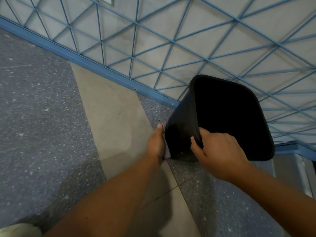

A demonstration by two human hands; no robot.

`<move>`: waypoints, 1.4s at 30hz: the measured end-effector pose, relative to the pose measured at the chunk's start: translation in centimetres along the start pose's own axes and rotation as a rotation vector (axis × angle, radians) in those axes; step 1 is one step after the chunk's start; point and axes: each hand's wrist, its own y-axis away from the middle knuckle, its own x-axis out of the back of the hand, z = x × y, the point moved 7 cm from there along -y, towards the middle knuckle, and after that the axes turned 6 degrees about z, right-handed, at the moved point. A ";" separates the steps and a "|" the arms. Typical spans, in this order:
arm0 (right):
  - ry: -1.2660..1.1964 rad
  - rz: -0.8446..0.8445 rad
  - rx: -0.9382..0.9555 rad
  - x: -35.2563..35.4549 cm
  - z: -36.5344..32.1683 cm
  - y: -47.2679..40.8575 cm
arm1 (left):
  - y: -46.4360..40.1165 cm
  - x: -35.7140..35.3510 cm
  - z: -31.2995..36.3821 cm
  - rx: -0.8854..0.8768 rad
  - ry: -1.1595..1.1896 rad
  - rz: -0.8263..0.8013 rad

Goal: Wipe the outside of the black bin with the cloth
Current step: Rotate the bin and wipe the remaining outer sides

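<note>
The black bin (181, 120) is tilted with its dark open mouth facing me, right of centre. My right hand (220, 153) grips its near rim, fingers curled over the edge. My left hand (156, 142) presses a grey cloth (166, 152) flat against the bin's left outer wall. Only thin strips of the cloth show, at my fingertips and under my palm. The bin's far and right walls are hidden.
A blue metal lattice railing (153, 48) with a blue base rail (82, 59) runs diagonally behind the bin. The floor is speckled grey terrazzo (34, 117) with a beige strip (112, 117). A pale shoe tip (18, 230) shows at bottom left.
</note>
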 end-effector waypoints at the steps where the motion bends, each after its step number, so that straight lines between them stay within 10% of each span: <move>1: -0.013 -0.001 -0.001 0.1 0.0 0.0 | -0.1 0.9 0.3 0.014 0.022 0.012; 18: -0.246 0.040 -0.316 0.4 0.1 -3.9 | 2.7 2.9 3.7 -0.152 -0.125 0.067; 28: -0.384 -0.119 -0.058 0.2 -0.1 -1.6 | 6.2 -5.4 4.5 -0.357 -0.265 -0.182; 42: -0.339 -0.096 0.008 0.5 0.5 -1.5 | 4.9 -5.4 2.3 -0.281 -0.200 -0.119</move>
